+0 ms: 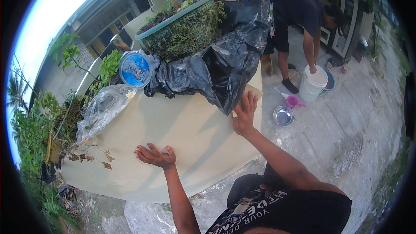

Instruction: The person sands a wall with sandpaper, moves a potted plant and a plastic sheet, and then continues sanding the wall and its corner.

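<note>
A large cream-coloured sheet (190, 125) lies spread out in front of me. My left hand (157, 156) is over its near middle part, fingers apart, holding nothing that I can see. Toward the sheet's right edge, my right hand (245, 112) lies with fingers stretched out, next to a small tan flap or piece (255, 90) partly covered by the fingers. Whether that piece belongs to the sheet I cannot tell. Just left of the right hand, a crumpled black plastic bag (216, 67) rests across the sheet's far part.
A mossy planter (182, 30) stands behind the bag. Left of it are a round blue-and-clear tub (136, 70) and clear plastic (104, 108). At right, a person (299, 21) bends over a white bucket (313, 86), near a metal bowl (283, 116) and pink dipper (293, 101).
</note>
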### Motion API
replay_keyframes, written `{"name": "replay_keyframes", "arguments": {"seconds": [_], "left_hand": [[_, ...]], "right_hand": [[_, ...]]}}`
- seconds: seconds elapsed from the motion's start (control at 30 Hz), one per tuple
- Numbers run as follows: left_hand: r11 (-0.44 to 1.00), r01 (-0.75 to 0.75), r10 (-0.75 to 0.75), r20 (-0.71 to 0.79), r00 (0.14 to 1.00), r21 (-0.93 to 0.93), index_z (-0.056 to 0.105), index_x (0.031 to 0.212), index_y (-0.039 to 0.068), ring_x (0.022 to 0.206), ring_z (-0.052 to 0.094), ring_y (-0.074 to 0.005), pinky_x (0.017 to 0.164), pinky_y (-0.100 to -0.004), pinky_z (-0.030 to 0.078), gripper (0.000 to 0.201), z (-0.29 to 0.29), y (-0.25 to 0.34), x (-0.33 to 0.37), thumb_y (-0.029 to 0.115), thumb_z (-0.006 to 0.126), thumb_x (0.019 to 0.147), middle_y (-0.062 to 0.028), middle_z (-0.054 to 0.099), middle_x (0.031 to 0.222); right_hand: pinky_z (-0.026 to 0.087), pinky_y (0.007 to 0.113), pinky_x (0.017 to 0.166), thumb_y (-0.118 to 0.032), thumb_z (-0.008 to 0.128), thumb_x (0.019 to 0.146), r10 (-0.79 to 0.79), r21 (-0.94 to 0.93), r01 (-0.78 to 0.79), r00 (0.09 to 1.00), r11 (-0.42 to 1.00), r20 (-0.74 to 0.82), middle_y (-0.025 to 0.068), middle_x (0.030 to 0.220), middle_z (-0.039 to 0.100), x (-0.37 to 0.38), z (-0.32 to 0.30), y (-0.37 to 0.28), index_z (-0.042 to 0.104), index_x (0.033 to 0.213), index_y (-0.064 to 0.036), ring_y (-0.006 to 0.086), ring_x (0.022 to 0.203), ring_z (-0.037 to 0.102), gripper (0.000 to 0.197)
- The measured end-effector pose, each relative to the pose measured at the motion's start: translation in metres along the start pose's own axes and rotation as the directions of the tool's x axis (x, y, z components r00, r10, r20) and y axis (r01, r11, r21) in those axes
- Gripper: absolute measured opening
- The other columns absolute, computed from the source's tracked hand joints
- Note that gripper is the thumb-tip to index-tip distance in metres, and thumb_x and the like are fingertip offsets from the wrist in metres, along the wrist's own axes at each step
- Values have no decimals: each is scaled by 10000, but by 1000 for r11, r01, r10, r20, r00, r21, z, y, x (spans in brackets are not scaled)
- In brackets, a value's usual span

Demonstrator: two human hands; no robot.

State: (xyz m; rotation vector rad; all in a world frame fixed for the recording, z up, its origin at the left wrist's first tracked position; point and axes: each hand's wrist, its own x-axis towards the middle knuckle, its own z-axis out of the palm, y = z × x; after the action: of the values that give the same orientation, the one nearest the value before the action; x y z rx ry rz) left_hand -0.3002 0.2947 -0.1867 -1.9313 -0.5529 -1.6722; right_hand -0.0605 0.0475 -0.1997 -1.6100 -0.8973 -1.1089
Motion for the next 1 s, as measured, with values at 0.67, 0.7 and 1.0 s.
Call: {"name": "replay_keyframes", "arguments": {"seconds": [0.67, 0.7, 1.0], "left_hand": [[999, 32, -33, -23, 999, -36, 369, 1538, 111, 1478, 237, -452, 1176, -601, 180, 661, 6, 4, 1, 504, 369, 1006, -234, 293, 1596], [999, 26, -27, -19, 999, -45, 369, 1538, 111, 1478, 237, -452, 1176, -601, 180, 661, 5, 3, -2, 504, 369, 1006, -234, 293, 1596], [980, 198, -195, 55, 979, -36, 308, 1547, 31, 1499, 163, -470, 1184, -620, 108, 660, 1, 48, -5, 433, 369, 1027, -280, 211, 1611]], "right_hand": [[436, 368, 963, -348, 380, 1083, 737, 334, -721, 668, 607, 104, 181, 1187, 645, -50, -31, 59, 536, 1325, 40, 250, 1088, 605, 484], [437, 357, 943, -354, 374, 1086, 720, 373, -703, 684, 606, 119, 163, 1146, 650, -27, -32, 57, 552, 1291, 46, 224, 1053, 594, 484], [428, 358, 763, -376, 352, 1091, 599, 448, -560, 798, 697, 65, 74, 891, 617, 72, -36, 36, 570, 1073, 44, 188, 838, 537, 473]]}}
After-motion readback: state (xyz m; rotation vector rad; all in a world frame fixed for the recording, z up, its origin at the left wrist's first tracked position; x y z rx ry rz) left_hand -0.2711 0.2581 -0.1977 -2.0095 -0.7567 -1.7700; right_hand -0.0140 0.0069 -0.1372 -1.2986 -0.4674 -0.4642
